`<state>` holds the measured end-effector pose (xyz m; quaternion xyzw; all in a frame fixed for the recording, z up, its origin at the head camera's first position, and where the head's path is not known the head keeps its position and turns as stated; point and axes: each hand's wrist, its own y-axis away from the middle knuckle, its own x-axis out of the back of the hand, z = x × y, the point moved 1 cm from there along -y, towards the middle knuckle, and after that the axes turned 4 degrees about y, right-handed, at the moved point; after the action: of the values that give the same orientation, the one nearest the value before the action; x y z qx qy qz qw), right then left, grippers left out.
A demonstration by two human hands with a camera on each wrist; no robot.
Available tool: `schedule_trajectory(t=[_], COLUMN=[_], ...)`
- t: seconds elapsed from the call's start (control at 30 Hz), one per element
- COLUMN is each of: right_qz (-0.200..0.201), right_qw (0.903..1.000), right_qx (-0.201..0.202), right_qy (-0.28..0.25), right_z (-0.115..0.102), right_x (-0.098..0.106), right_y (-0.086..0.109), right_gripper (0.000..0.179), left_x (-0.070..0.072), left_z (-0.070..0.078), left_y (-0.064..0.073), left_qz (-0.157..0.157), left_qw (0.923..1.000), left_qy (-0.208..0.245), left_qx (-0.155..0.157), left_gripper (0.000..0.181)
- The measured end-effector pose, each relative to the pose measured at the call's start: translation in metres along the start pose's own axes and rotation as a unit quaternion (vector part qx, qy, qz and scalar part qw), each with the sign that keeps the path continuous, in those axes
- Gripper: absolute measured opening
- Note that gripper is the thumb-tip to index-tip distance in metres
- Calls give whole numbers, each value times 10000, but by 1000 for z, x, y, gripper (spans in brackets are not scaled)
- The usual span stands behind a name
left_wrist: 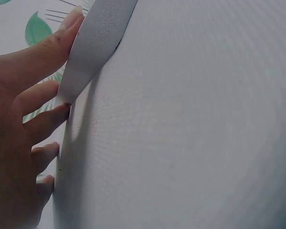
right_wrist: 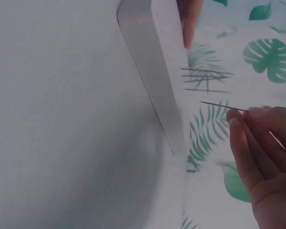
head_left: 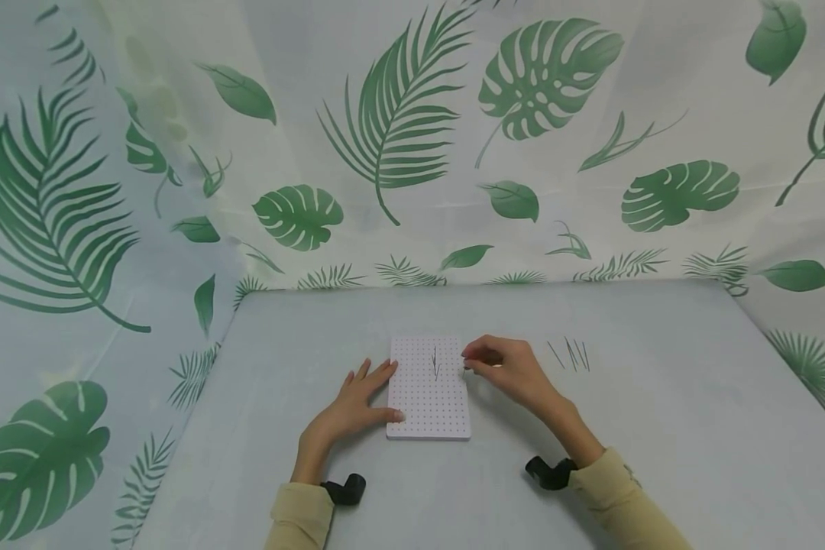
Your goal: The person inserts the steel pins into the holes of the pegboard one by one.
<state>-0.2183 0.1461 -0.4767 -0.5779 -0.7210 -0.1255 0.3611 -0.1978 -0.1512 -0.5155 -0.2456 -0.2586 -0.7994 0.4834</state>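
A white board (head_left: 419,412) dotted with rows of small holes lies on the table, with several thin dark needles (head_left: 435,365) standing in it near its upper middle. In the right wrist view those upright needles (right_wrist: 207,76) rise above the board's side. My left hand (head_left: 352,409) rests against the board's left side, fingers spread and thumb over the lower left part. Just off the board's right edge, my right hand (head_left: 512,370) pinches one thin needle (right_wrist: 223,106) between thumb and fingertips, its free end pointing toward the standing needles.
Several loose needles (head_left: 573,355) lie on the pale table (head_left: 632,428) to the right of my right hand. A leaf-printed cloth (head_left: 412,153) hangs behind the table and along its sides. Black wrist mounts (head_left: 551,473) sit at both cuffs.
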Motion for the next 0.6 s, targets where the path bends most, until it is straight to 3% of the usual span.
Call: schedule_trajectory(t=[0.6], right_qz=[-391], right_qw=[9985], right_qx=[347], right_qy=[-140], right_z=[-14], right_x=[-22], right_y=[-8], right_gripper=[14], left_x=[2], left_z=[-2], left_y=[1], left_qz=[-88], left_qw=[9999], left_qy=[40], left_qx=[-100], left_gripper=[90])
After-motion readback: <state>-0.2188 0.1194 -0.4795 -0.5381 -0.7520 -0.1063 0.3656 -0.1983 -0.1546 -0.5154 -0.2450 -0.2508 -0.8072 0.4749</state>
